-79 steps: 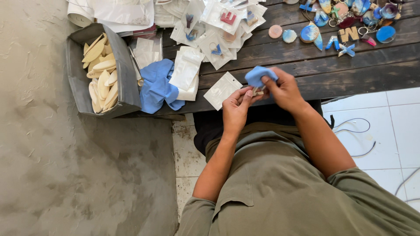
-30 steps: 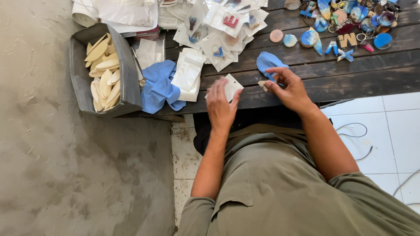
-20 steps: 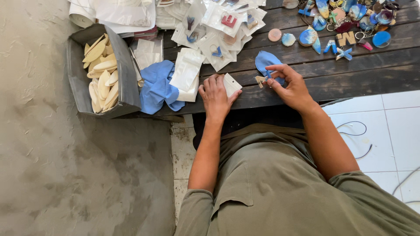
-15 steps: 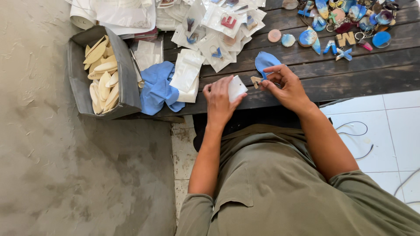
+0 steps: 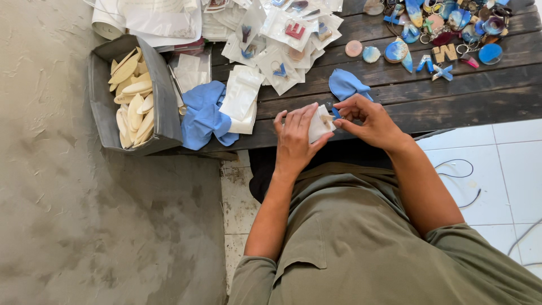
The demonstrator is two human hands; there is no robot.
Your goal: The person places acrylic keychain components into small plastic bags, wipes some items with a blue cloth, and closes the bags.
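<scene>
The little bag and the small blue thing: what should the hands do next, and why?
Probably slide the small blue piece on into the bag. The left hand holds the white bag, and the right hand pinches the piece right at the bag's edge, so it looks only partly in.

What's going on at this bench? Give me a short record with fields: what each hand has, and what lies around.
Left hand: the left hand holds a small white packet at the edge of the dark wooden table.
Right hand: the right hand pinches a small blue piece at the packet's opening.
Beside the hands: a blue shaped piece on the table.
Left side: grey box of pale wooden blanks, blue cloth.
Far side: heap of clear packets, coloured keychains.
</scene>
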